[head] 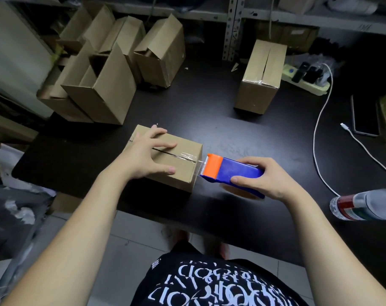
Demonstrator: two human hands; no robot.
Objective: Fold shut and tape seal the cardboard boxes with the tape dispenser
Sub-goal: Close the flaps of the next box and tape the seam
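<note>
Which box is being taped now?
The nearest box, pressed by the left hand; tape runs from its seam to the dispenser in the right hand.

Hands: two, left hand (146, 154) and right hand (260, 176). Tape dispenser (229, 171): one. Closed boxes on table: two, near box (178, 180) and far box (260, 85). Open boxes (99, 89) back left: at least four, exact count unclear. Bottle (362, 206): one. Power strip (307, 83): one. White cable (314, 138): one.

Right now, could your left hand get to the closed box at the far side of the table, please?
Probably, with a stretch: only bare table lies between the left hand and the closed box. But that hand presses down the near box, whose seam is partly taped.
</note>
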